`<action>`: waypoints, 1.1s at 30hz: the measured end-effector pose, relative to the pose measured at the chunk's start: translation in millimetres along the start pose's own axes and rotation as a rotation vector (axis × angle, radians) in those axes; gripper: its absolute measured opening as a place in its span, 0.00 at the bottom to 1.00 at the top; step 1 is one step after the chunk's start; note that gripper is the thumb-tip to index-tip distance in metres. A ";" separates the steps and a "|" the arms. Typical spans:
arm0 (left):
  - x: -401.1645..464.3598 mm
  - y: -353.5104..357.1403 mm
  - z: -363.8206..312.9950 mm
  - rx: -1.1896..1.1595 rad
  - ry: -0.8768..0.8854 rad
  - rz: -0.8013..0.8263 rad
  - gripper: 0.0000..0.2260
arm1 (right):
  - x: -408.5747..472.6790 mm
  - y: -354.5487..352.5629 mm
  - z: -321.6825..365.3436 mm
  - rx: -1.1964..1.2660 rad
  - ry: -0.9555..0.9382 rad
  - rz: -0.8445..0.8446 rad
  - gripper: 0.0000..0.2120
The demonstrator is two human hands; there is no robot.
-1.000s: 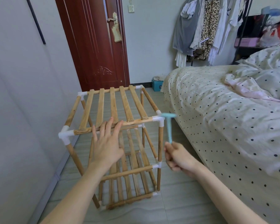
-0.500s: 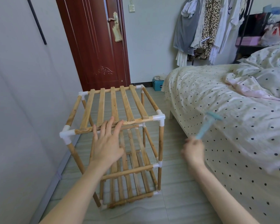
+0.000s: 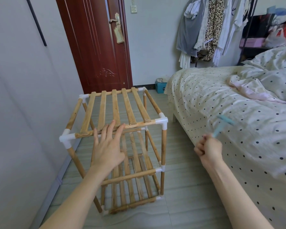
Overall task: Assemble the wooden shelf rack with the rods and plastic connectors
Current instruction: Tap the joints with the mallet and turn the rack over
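The wooden shelf rack point(image 3: 116, 113) stands on the floor beside the left wall, with slatted tiers, round rods and white plastic connectors point(image 3: 162, 121) at its corners. My left hand point(image 3: 106, 146) lies flat with straight fingers on the front rod of the top tier. My right hand point(image 3: 208, 148) is to the right of the rack, near the bed's edge, and grips the handle of a small light-blue plastic hammer point(image 3: 222, 124). The hammer is blurred and its head points up and to the right, over the bedsheet.
A bed point(image 3: 238, 104) with a dotted sheet fills the right side, close to the rack. A red-brown door point(image 3: 97, 47) stands behind the rack. Clothes point(image 3: 205, 30) hang at the back right. A small blue box point(image 3: 161, 87) sits on the floor by the bed's end.
My right hand swung the blue hammer away from the rack's front right corner connector toward the bed, and has now come back slightly leftward. My left hand stayed on the top tier.
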State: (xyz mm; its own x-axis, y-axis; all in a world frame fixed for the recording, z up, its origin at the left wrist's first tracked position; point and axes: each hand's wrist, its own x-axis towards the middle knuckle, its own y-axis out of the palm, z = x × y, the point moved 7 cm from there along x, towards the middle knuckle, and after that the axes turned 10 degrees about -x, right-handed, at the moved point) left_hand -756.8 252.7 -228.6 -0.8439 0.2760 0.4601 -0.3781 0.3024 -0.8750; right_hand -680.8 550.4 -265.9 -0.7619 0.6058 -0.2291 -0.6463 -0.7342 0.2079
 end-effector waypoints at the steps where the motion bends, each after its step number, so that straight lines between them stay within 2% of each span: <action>1: 0.2 0.0 -1.4 -0.002 -0.002 -0.003 0.45 | -1.8 -0.6 -2.3 -0.004 -0.003 -0.050 0.14; 2: -0.1 0.1 -2.1 -0.001 -0.006 -0.002 0.45 | -7.3 5.4 -6.8 -0.111 -0.007 -0.007 0.14; 3: -0.1 0.2 -1.8 0.001 -0.006 -0.002 0.45 | -11.3 17.9 -20.2 -0.312 -0.015 0.114 0.14; 4: 0.1 0.4 -0.4 0.003 -0.005 -0.006 0.45 | -18.2 31.9 -34.5 -0.465 -0.013 0.308 0.13; 5: -0.3 1.1 1.2 0.006 -0.006 -0.003 0.45 | -20.2 34.0 -37.0 -0.506 -0.038 0.390 0.12; 6: 0.0 1.3 2.3 0.010 -0.005 0.002 0.45 | -10.5 28.6 -29.2 -0.474 -0.064 0.341 0.12; 8: 0.0 0.6 1.5 0.007 -0.004 0.004 0.45 | 2.9 -0.3 -10.4 -0.203 -0.059 -0.020 0.12; 9: -0.1 0.0 -0.3 -0.002 -0.008 0.002 0.45 | 5.6 -11.2 -15.3 -0.179 -0.031 -0.170 0.12; 10: -0.4 -0.5 -2.0 -0.008 -0.013 0.006 0.45 | 1.2 -11.9 -16.9 -0.244 -0.028 -0.221 0.13; 11: -0.6 -0.9 -2.8 -0.008 -0.017 0.011 0.45 | -1.8 -2.7 -24.8 -0.367 -0.041 -0.148 0.13; 12: -0.9 -1.2 -2.1 -0.005 -0.018 0.012 0.45 | -5.6 13.6 -39.3 -0.515 -0.046 0.058 0.13; 13: -1.0 -1.8 -0.4 -0.001 -0.018 0.011 0.44 | -7.6 24.3 -51.0 -0.568 -0.042 0.245 0.13; 14: -1.1 -2.3 1.5 0.004 -0.017 0.016 0.44 | -7.3 24.6 -52.0 -0.506 -0.005 0.323 0.13; 15: -1.1 -2.4 2.6 0.005 -0.014 0.027 0.44 | 1.1 17.9 -44.6 -0.385 0.013 0.254 0.13; 16: -1.4 -2.3 2.7 0.002 -0.012 0.034 0.44 | 6.0 4.9 -33.5 -0.226 0.037 0.099 0.13; 17: -1.2 -2.8 1.5 -0.004 -0.013 0.034 0.45 | 9.6 -11.3 -30.3 -0.146 0.049 -0.098 0.13; 18: -0.9 -3.1 -0.5 -0.006 -0.017 0.035 0.45 | 6.5 -15.6 -30.6 -0.138 0.057 -0.191 0.13; 19: -0.9 -2.9 -1.7 -0.004 -0.022 0.041 0.45 | 0.2 -8.4 -27.9 -0.268 0.016 -0.164 0.12; 21: 0.2 -2.2 -0.3 -0.014 -0.021 0.044 0.45 | -14.2 29.8 -38.7 -0.608 -0.093 0.159 0.13; 22: 0.6 -2.1 1.4 -0.024 -0.022 0.055 0.46 | -23.4 44.5 -43.0 -0.691 -0.123 0.307 0.13; 23: 1.0 -1.6 2.9 -0.041 -0.019 0.078 0.46 | -26.9 50.1 -40.2 -0.721 -0.143 0.362 0.13; 24: 2.1 -1.4 3.9 -0.067 -0.015 0.108 0.46 | -26.4 50.0 -31.7 -0.689 -0.158 0.333 0.12; 27: 5.6 -5.6 1.9 -0.243 -0.030 0.176 0.39 | -34.0 45.4 -10.0 -0.693 -0.290 0.197 0.12; 30: 2.8 -19.6 7.8 -0.765 -0.177 0.143 0.20 | -62.6 47.0 -0.5 -0.648 -0.498 0.084 0.13; 31: -2.9 -26.5 11.4 -0.950 -0.216 0.117 0.18 | -75.8 51.8 5.5 -0.633 -0.580 0.061 0.13; 33: -15.8 -36.3 6.3 -1.077 -0.237 0.104 0.16 | -93.2 64.5 13.5 -0.627 -0.682 0.112 0.11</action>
State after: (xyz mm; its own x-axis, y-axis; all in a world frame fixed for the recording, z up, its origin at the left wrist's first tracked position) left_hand -732.2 231.7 -205.0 -0.9473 0.1991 0.2511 0.1304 0.9553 -0.2654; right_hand -652.1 450.7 -218.4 -0.8073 0.4244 0.4101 -0.5777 -0.7103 -0.4022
